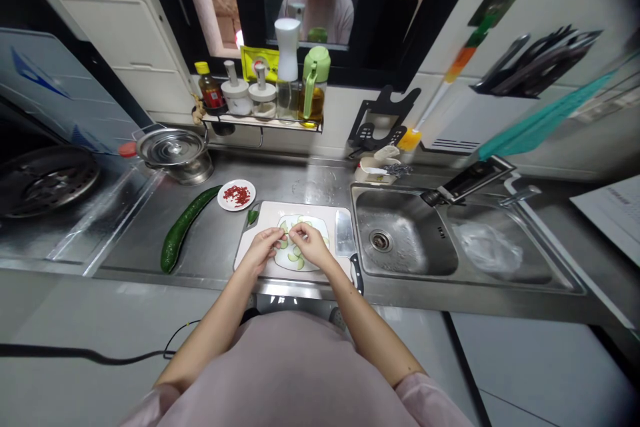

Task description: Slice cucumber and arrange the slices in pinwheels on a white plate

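My left hand (263, 247) and my right hand (310, 243) meet over a white plate (320, 260) on the white cutting board (270, 215). Both pinch a thin cucumber slice (289, 232) between their fingertips. Several pale green cucumber slices (291, 257) lie fanned on the plate. A cleaver (345, 233) rests flat on the board's right side, its black handle pointing toward me. A cucumber end piece (253, 216) sits at the board's far left corner.
A whole cucumber (184, 227) lies left of the board. Behind it are a small dish of chopped red chili (237, 195) and a lidded steel pot (173, 150). The sink (405, 240) is to the right, a condiment rack (265, 107) behind.
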A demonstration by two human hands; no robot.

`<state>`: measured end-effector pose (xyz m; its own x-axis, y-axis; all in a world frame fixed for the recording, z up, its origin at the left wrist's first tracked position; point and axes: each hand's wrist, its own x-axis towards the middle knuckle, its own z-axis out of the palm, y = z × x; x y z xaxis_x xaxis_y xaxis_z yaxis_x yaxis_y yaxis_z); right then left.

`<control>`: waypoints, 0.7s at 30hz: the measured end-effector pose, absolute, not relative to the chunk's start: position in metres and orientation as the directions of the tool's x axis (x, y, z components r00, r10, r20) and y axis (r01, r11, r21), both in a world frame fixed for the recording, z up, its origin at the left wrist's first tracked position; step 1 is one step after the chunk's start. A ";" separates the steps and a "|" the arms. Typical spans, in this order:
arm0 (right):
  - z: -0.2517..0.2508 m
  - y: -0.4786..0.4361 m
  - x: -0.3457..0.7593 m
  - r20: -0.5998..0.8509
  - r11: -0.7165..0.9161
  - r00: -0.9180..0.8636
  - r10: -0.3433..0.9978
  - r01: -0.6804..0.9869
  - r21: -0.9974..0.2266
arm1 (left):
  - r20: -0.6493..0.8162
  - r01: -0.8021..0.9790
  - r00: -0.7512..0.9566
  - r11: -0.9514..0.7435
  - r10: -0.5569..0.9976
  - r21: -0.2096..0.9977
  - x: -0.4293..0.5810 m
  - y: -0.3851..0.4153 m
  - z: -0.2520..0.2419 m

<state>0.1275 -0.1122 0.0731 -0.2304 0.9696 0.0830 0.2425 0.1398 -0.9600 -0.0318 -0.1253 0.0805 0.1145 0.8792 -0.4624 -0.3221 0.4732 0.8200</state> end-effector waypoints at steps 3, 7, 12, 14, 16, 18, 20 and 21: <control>0.073 -0.112 0.127 0.045 0.097 -0.221 0.974 0.231 -0.968 | -0.451 -0.310 0.067 0.448 0.890 0.838 -0.030 -0.125 0.082; 0.071 -0.111 0.126 -0.001 0.048 -0.218 0.976 0.216 -0.975 | -0.443 -0.343 0.013 0.421 0.896 0.840 -0.027 -0.125 0.083; 0.063 -0.107 0.127 -0.026 0.030 -0.248 0.968 0.221 -0.975 | -0.425 -0.339 -0.027 0.391 0.905 0.855 -0.026 -0.124 0.079; 0.057 -0.103 0.128 -0.045 0.014 -0.260 0.964 0.221 -0.975 | -0.410 -0.313 -0.035 0.379 0.912 0.871 -0.026 -0.124 0.075; 0.052 -0.097 0.130 -0.072 -0.005 -0.283 0.956 0.231 -0.973 | -0.385 -0.280 -0.049 0.357 0.922 0.891 -0.027 -0.123 0.070; 0.046 -0.091 0.131 -0.091 -0.007 -0.314 0.945 0.258 -0.966 | -0.351 -0.249 -0.065 0.325 0.934 0.912 -0.029 -0.121 0.065; 0.042 -0.085 0.131 -0.095 0.014 -0.338 0.936 0.306 -0.952 | -0.320 -0.222 -0.073 0.297 0.945 0.929 -0.031 -0.119 0.059; 0.040 -0.082 0.130 -0.092 0.028 -0.341 0.935 0.332 -0.943 | -0.309 -0.207 -0.075 0.288 0.948 0.935 -0.032 -0.118 0.056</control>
<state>0.1303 -0.0816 0.0398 -0.3414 0.9354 -0.0921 0.3320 0.0284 -0.9429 -0.0318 -0.1183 0.0564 -0.0750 0.9482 -0.3087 -0.2075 0.2879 0.9349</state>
